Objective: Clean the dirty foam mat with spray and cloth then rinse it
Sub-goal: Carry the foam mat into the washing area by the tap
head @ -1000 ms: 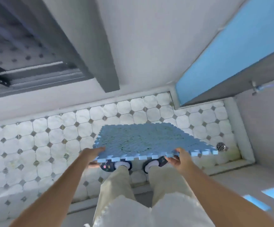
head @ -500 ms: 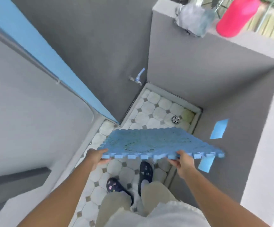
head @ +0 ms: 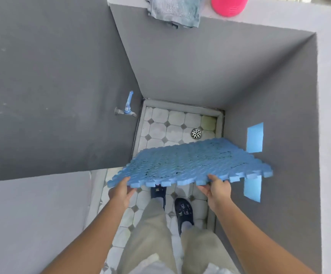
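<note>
A blue foam mat [head: 192, 163] with interlocking edges and dark dirt marks on top is held flat in the air above the tiled floor. My left hand [head: 121, 191] grips its near left edge, thumb on top. My right hand [head: 217, 189] grips the near edge further right. On the grey ledge at the top lies a grey cloth [head: 175, 11], hanging over the edge. Beside it stands a pink spray bottle [head: 229, 5], only its base in view.
A blue-handled tap [head: 127, 108] sticks out of the grey wall on the left. A round metal drain [head: 196, 133] sits in the tiled floor [head: 160, 123] of the narrow recess. Grey walls close in on three sides. My feet stand below the mat.
The view swung round from the open tiled floor to the walled recess with the tap. I carried the mat closer to it; both hands kept their grip.
</note>
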